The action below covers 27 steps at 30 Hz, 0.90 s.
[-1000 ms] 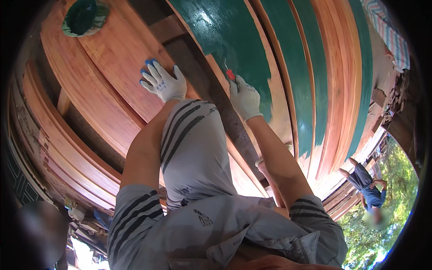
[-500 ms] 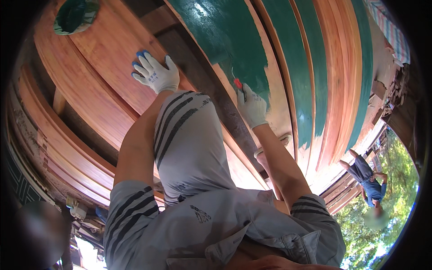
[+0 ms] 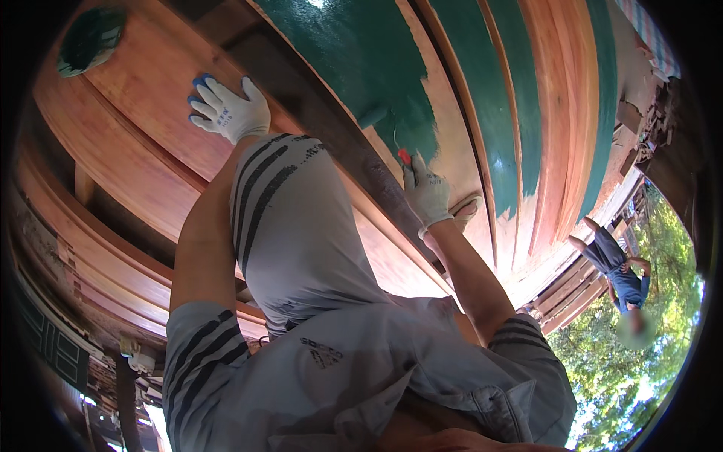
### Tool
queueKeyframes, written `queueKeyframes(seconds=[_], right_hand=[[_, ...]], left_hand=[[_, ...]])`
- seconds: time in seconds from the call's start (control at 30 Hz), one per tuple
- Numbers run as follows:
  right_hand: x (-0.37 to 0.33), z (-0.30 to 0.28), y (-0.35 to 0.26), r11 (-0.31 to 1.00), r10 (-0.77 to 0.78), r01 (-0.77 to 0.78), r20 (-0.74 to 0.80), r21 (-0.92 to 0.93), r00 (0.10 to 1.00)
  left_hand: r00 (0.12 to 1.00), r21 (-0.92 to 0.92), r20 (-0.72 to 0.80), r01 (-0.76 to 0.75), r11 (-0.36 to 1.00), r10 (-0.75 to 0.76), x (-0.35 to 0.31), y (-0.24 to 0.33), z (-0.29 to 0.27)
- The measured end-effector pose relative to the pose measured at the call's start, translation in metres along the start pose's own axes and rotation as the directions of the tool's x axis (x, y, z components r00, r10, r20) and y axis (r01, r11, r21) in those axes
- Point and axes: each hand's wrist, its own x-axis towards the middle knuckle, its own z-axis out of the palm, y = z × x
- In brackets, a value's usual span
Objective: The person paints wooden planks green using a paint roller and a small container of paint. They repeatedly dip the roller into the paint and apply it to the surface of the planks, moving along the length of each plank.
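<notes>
Blue-tipped white work glove on, my left hand [image 3: 232,110] lies with fingers spread flat on a bare reddish wood plank [image 3: 154,83]. My right hand [image 3: 428,190], in a matching glove, is wrapped round the red handle of a small paint roller [image 3: 405,157]. A thin bent wire runs from the handle to the green roller head, which rests at the left edge of the wet green paint [image 3: 354,53] on a wide plank. Bare pinkish wood [image 3: 459,143] shows along the paint's ragged right edge. At the upper left, a container of dark green paint [image 3: 92,41] stands on the planks.
Dark gaps [image 3: 316,94] separate the planks. Further right are planks with green paint [image 3: 497,98] and bare ones [image 3: 572,90]. A striped sheet [image 3: 651,34] hangs at the far right. Another person [image 3: 621,271] stands beyond, near trees. My bent knee [image 3: 290,196] rises between my arms.
The view has shifted, moving most of the scene left. My right hand and the roller have come nearer to me along the plank, and green paint now covers more wood there. My left hand stays planted.
</notes>
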Motion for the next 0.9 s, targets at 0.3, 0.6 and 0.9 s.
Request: queueKeyframes(seconds=[0.3,0.6,0.9], right_hand=[[-0.053,0.001,0.043,0.999,0.022,-0.021,0.031,-0.046,0.999],[-0.111,0.005,0.086,0.988,0.142,-0.135,0.095,-0.072,0.985],[-0.154,-0.012,0.132,0.977,0.177,-0.152,0.171,-0.149,0.969]], left_hand=[[0.998,0.025,-0.056,-0.023,0.999,0.024,-0.001,-0.004,0.009],[0.995,0.027,-0.092,-0.043,0.999,0.045,0.001,-0.007,0.017],[0.996,0.03,-0.089,-0.019,0.999,0.021,0.003,-0.01,0.006]])
